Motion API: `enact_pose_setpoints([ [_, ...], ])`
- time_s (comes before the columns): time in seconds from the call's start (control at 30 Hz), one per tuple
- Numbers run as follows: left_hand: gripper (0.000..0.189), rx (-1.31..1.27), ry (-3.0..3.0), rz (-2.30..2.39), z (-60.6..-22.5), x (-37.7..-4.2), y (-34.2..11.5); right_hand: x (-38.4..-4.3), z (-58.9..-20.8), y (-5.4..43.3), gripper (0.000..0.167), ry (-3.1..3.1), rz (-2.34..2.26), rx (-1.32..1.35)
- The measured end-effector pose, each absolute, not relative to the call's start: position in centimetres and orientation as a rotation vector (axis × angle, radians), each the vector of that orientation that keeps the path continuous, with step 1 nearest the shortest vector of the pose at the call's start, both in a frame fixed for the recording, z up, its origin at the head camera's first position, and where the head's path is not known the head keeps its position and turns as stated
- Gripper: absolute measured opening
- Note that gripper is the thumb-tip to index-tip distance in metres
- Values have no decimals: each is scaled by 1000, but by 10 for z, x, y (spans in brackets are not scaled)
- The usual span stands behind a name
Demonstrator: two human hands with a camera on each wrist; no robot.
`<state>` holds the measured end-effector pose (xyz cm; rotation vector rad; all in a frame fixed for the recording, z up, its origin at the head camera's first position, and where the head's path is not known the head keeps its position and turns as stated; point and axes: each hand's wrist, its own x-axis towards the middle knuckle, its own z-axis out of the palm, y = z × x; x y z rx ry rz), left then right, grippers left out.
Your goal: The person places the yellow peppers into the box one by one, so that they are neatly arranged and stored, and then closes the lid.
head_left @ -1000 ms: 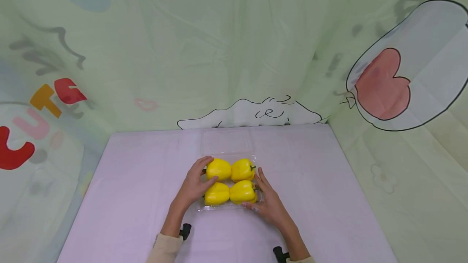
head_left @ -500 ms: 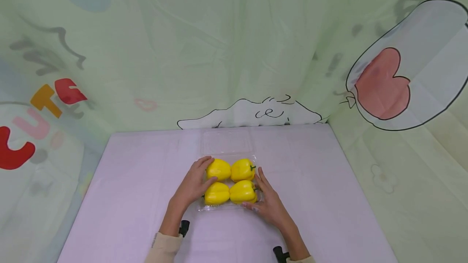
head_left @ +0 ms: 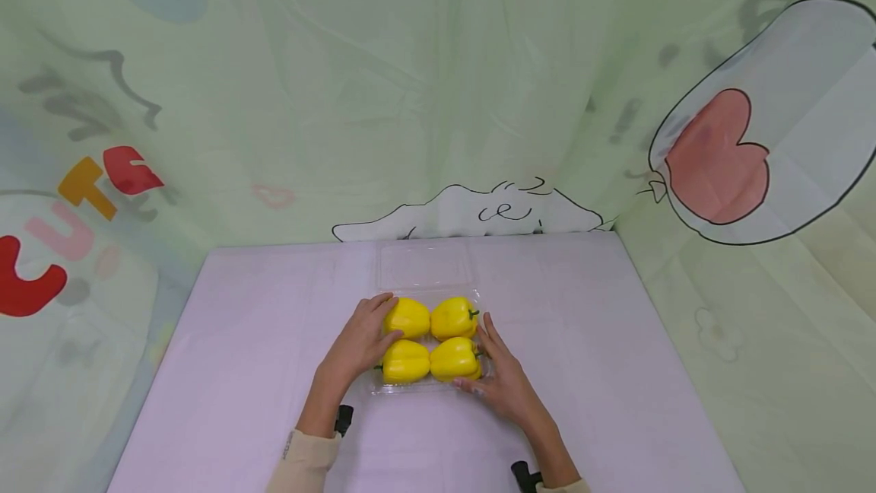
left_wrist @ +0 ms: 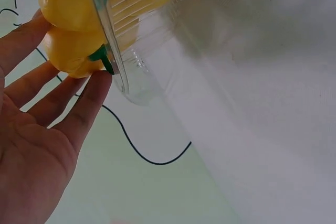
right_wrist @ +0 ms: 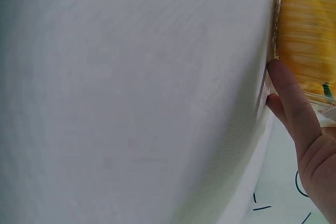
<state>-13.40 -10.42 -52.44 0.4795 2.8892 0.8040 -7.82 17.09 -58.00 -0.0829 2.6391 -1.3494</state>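
Several yellow bell peppers sit in two rows in a clear plastic clamshell container (head_left: 404,389), its lid (head_left: 424,265) folded back flat. With thumb on the near side and fingers over the far side, my left hand (head_left: 357,339) holds the back-left bell pepper (head_left: 408,318). The left wrist view shows that hand's fingertips against a bell pepper (left_wrist: 71,45) by its green stem. My right hand (head_left: 504,379) holds the container's front-right corner, beside the front-right bell pepper (head_left: 455,360). Its finger (right_wrist: 291,98) lies along the clear wall in the right wrist view.
A pale lilac cloth covers the table (head_left: 267,326). Light green printed curtains (head_left: 308,97) rise behind and at both sides. Black wrist camera mounts (head_left: 344,418) show at both wrists.
My left hand has shifted slightly left with the back-left bell pepper, and its stem is now hidden by the fingers. My right hand has stayed in place at the container.
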Motion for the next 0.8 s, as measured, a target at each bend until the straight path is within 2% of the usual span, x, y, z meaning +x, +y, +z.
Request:
enact_pose_setpoints([
  [0.8,61,368,2852,810,-528,-137,-98,-78,-580,171,109,2652,-1326,-86],
])
